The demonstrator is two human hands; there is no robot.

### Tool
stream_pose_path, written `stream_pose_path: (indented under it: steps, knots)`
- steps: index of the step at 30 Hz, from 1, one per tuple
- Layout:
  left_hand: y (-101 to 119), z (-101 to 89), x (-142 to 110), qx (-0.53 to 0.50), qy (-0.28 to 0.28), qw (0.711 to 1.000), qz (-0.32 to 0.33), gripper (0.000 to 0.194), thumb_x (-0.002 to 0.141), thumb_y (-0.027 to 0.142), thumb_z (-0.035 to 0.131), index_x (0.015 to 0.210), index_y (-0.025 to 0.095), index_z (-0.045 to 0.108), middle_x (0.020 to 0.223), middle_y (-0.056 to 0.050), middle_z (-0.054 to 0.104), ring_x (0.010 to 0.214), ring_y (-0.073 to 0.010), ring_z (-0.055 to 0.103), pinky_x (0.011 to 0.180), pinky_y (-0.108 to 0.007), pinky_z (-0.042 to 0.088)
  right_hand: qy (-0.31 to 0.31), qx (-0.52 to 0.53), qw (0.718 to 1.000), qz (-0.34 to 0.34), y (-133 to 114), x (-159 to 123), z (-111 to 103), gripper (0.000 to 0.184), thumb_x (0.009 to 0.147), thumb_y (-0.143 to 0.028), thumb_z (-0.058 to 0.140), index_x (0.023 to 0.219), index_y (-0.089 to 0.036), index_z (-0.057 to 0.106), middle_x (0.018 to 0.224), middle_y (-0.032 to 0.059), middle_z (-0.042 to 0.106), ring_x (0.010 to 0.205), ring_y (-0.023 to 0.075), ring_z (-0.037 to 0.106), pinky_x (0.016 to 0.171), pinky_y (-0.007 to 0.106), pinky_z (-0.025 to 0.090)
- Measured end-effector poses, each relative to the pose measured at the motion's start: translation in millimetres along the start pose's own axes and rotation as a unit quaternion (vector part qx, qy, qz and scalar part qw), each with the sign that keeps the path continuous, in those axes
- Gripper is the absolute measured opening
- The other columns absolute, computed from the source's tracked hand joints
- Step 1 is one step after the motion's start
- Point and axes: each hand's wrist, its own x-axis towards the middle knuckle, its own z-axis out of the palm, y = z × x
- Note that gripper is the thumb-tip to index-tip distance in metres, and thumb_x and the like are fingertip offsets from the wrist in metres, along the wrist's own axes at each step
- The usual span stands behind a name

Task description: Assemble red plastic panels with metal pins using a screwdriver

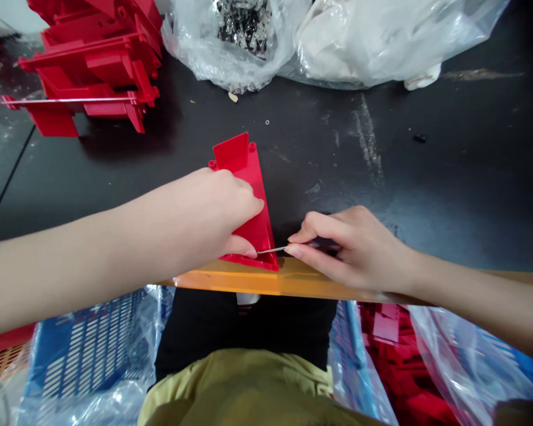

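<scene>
A red plastic part with a raised tab and small round bosses lies on the dark table, its near end at the yellow edge strip. My left hand rests across it, fingers curled and thumb pressed near its lower edge, holding it down. Pinched between thumb and forefinger of my right hand is a thin pointed metal tool, possibly tweezers. The tool's tip reaches over the part's near corner, right beside my left thumb. Whether the tip holds anything is too small to tell.
Stacked red plastic parts stand at the back left. Behind are a clear bag of small black and metallic pieces and a white-filled bag. Below the table edge sit a blue crate and a bin of red parts.
</scene>
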Motion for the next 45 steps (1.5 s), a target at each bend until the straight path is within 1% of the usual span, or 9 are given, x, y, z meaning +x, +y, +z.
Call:
stream_pose_path:
  steps: [5, 13, 20, 25, 29, 35, 38, 42, 45]
  knots:
    - [-2, 0.4, -3, -0.008, -0.008, 1.0, -0.008, 0.03, 0.086, 0.048, 0.061, 0.093, 0.019, 0.065, 0.092, -0.006, 0.07, 0.078, -0.0219, 0.065, 0.066, -0.029, 0.042, 0.019, -0.005, 1.0, -0.009, 1, -2, -1, 0.015, 0.091, -0.028, 0.061, 0.08, -0.018, 0.06, 0.067, -0.0006, 0.068, 0.05, 0.0074, 0.056, 0.048, 0.022, 0.034]
    - [1, -10.1, -4, -0.037, -0.028, 0.999, -0.024, 0.021, 0.088, 0.042, 0.061, 0.087, 0.022, 0.066, 0.081, -0.002, 0.07, 0.073, -0.0204, 0.065, 0.068, -0.029, 0.043, 0.036, 0.027, 0.998, -0.044, -1, -2, -3, 0.007, 0.089, -0.022, 0.062, 0.083, -0.019, 0.064, 0.068, 0.0003, 0.068, 0.054, 0.009, 0.058, 0.05, 0.023, 0.037]
    - [2, -8.9, -4, -0.006, -0.006, 1.0, -0.012, 0.028, 0.085, 0.048, 0.062, 0.083, 0.021, 0.065, 0.077, -0.002, 0.068, 0.069, -0.0203, 0.063, 0.064, -0.03, 0.041, 0.033, -0.018, 0.998, -0.048, -2, -2, -2, 0.014, 0.092, -0.022, 0.059, 0.078, -0.018, 0.062, 0.067, 0.0009, 0.066, 0.052, 0.009, 0.057, 0.049, 0.023, 0.036]
    - [17, -8.0, -4, 0.0, -0.027, 1.0, -0.007, 0.033, 0.084, 0.052, 0.062, 0.079, 0.02, 0.065, 0.074, -0.003, 0.067, 0.067, -0.0203, 0.063, 0.062, -0.029, 0.041, 0.05, -0.023, 0.998, -0.025, -2, -3, -1, 0.018, 0.091, -0.021, 0.06, 0.074, -0.016, 0.059, 0.064, 0.0011, 0.065, 0.048, 0.0076, 0.051, 0.047, 0.024, 0.034]
    - [26, -1.9, -7, -0.008, -0.025, 0.999, -0.027, 0.027, 0.087, 0.044, 0.062, 0.085, 0.018, 0.066, 0.085, -0.005, 0.069, 0.072, -0.0203, 0.065, 0.062, -0.028, 0.042, 0.081, 0.044, 0.995, -0.025, -1, -3, -4, 0.01, 0.087, -0.019, 0.064, 0.078, -0.017, 0.06, 0.062, -0.0004, 0.063, 0.048, 0.0073, 0.05, 0.046, 0.022, 0.034]
    - [12, 2.8, -14, -0.06, -0.007, 0.998, -0.007, 0.029, 0.089, 0.041, 0.062, 0.106, 0.018, 0.066, 0.105, -0.006, 0.069, 0.088, -0.0215, 0.067, 0.07, -0.029, 0.046, 0.014, 0.106, 0.992, -0.064, 3, -1, -11, 0.006, 0.086, -0.015, 0.062, 0.081, -0.019, 0.063, 0.061, -0.0018, 0.062, 0.05, 0.0075, 0.05, 0.048, 0.021, 0.035]
    - [9, 4.8, -18, -0.084, -0.006, 0.996, 0.001, 0.031, 0.09, 0.036, 0.062, 0.116, 0.019, 0.064, 0.113, -0.006, 0.068, 0.097, -0.0207, 0.067, 0.075, -0.028, 0.048, -0.003, 0.088, 0.993, -0.078, 3, -1, -11, 0.006, 0.086, -0.017, 0.063, 0.08, -0.018, 0.065, 0.063, -0.0012, 0.064, 0.049, 0.0068, 0.051, 0.049, 0.021, 0.035]
    - [12, 11.2, -21, -0.102, 0.035, 0.994, -0.011, 0.043, 0.087, 0.039, 0.067, 0.123, 0.016, 0.062, 0.119, -0.007, 0.067, 0.103, -0.0216, 0.066, 0.082, -0.029, 0.05, -0.016, 0.056, 0.994, -0.09, 2, -1, -10, 0.011, 0.09, -0.02, 0.062, 0.08, -0.017, 0.066, 0.067, 0.0006, 0.067, 0.053, 0.0073, 0.057, 0.051, 0.021, 0.036]
    - [12, 15.8, -22, -0.123, 0.06, 0.991, -0.009, 0.046, 0.084, 0.04, 0.071, 0.123, 0.015, 0.063, 0.121, -0.007, 0.067, 0.106, -0.0211, 0.065, 0.088, -0.028, 0.05, -0.006, 0.031, 0.995, -0.093, 1, -2, -11, 0.015, 0.092, -0.02, 0.06, 0.078, -0.017, 0.064, 0.066, 0.0007, 0.066, 0.052, 0.0072, 0.056, 0.051, 0.021, 0.035]
